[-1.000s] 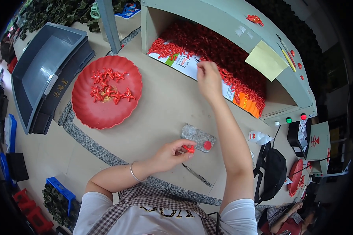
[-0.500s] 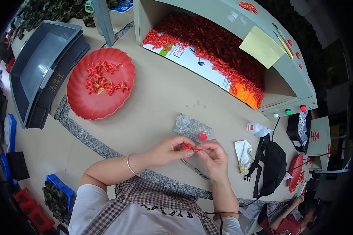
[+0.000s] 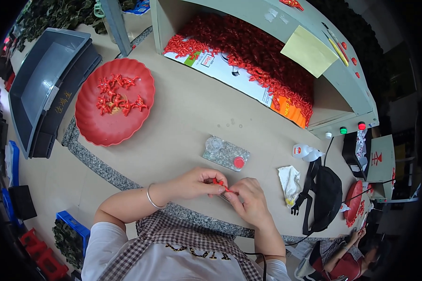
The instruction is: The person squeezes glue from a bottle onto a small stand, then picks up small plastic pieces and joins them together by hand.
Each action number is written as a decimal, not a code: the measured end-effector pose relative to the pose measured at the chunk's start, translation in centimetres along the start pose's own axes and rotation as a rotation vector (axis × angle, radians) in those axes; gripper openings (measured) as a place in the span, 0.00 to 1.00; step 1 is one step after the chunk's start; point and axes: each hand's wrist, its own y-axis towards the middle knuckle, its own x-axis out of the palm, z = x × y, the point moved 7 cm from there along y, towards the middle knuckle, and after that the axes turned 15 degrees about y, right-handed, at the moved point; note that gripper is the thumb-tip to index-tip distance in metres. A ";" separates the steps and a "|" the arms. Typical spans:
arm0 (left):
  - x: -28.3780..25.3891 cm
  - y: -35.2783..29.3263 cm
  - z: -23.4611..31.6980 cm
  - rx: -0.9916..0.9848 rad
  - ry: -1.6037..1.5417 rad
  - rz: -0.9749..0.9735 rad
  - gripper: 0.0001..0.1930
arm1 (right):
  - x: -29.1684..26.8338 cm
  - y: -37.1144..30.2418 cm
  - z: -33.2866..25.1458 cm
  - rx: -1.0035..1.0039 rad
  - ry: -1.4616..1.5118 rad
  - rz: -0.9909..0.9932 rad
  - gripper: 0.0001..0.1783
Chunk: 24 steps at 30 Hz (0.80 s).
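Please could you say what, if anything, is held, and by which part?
Small red piece, perhaps two: left grip pinches the left end, right grip the right end; the rest is hidden.

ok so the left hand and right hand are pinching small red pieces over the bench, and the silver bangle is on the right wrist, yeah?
Not quite: the silver bangle is on the left wrist, as the head view shows. The left hand and right hand are indeed pinching small red pieces over the bench.
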 end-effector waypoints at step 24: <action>-0.7 0.2 -0.7 -0.058 -0.016 0.123 0.10 | -1.1 -0.9 10.9 0.785 0.796 0.318 0.15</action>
